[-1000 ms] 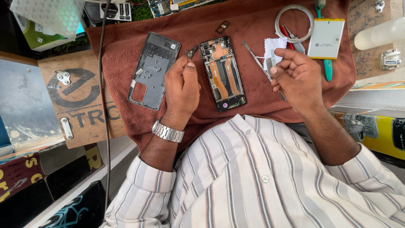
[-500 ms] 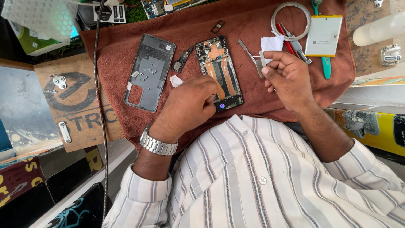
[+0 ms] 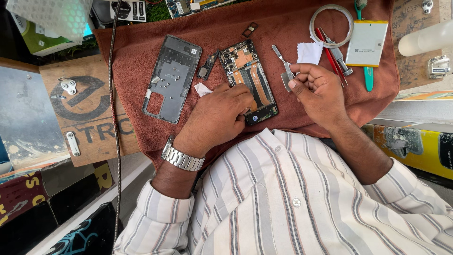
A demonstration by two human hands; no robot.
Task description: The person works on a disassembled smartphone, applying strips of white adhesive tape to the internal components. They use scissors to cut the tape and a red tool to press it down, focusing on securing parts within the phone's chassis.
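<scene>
An opened phone [image 3: 245, 66], its boards and copper-coloured parts showing, lies on a brown towel [image 3: 283, 23]. My left hand [image 3: 217, 118], a metal watch on its wrist, presses curled fingers on the phone's lower end and covers it. To the right, my right hand [image 3: 318, 92] pinches metal tweezers [image 3: 282, 56], whose tips point away from me beside the phone. A dark back cover [image 3: 172, 78] with several tiny screws on it lies left of the phone. Between the two are a small black part [image 3: 206, 71] and a white scrap [image 3: 203, 89].
At the towel's far right lie a white battery [image 3: 367, 42], a tape ring [image 3: 331, 23], a red screwdriver [image 3: 330, 52], a teal brush [image 3: 368, 78] and a white cloth [image 3: 310, 53]. A small frame [image 3: 249, 29] lies above the phone. A cable [image 3: 113, 94] hangs at the left.
My left hand slid from between the cover and the phone onto the phone's lower end. My right hand picked up the tweezers and drew them down towards me.
</scene>
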